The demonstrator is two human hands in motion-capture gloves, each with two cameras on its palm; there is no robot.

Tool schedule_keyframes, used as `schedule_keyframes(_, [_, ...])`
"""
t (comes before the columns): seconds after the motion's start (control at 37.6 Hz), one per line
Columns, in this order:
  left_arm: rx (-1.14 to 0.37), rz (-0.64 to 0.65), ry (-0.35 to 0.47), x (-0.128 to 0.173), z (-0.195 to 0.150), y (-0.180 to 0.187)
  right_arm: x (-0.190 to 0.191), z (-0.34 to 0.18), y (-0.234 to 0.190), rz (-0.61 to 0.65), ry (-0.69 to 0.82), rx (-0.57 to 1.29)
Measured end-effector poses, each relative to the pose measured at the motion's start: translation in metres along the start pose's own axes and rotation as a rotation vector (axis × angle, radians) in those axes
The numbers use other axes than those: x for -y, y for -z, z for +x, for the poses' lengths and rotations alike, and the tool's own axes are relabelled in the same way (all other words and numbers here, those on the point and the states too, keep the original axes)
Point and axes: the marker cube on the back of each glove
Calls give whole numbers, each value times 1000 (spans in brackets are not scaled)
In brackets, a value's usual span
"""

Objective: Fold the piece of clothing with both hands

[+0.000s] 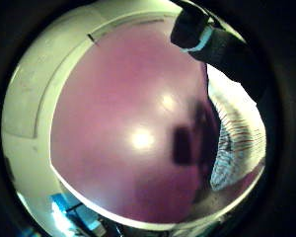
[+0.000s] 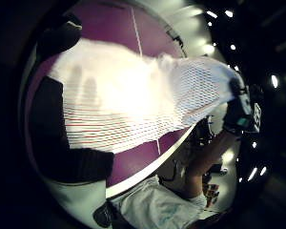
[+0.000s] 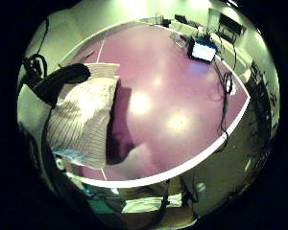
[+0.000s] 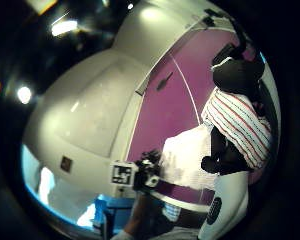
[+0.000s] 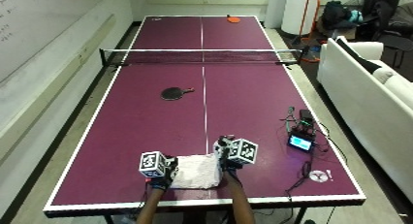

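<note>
with the striped garment at the near edge of the table, pinched by the left hand and right hand at opposite sides, keep both edges level and taut while folding.

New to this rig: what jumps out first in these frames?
The big purple table-tennis table fills the outside view, net across it and a black paddle lying past the middle. At the near edge, the left hand and right hand each grip a side of a white striped piece of clothing. A small device with a lit screen and trailing cables sits to the right.
</note>
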Motion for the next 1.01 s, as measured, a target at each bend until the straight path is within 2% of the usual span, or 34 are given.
schedule_keyframes(0.08, [-17,38,26,8,-27,2,-8,-29,-21,-10,87,-58])
schedule_keyframes(0.16, [-21,74,49,1,-39,24,-24,-63,-49,-40,195,-104])
schedule_keyframes(0.27, [-9,126,75,-11,-49,52,-51,-100,-104,-141,371,-175])
schedule_keyframes(0.45, [-13,121,99,-19,-55,56,-88,-126,-170,-284,482,-219])
schedule_keyframes(0.56, [-13,105,104,-16,-61,43,-107,-127,-187,-334,523,-268])
schedule_keyframes(0.72, [9,80,96,-13,-62,33,-113,-123,-178,-445,559,-176])
schedule_keyframes(0.77, [9,87,90,-13,-59,34,-115,-126,-159,-515,591,-78])
schedule_keyframes(0.85, [17,84,92,-12,-58,33,-121,-132,-105,-627,616,3])
schedule_keyframes(0.93, [16,77,86,-14,-51,37,-116,-124,-52,-691,606,-134])
schedule_keyframes(1.01, [9,69,71,-14,-42,40,-101,-104,-29,-735,600,-331])
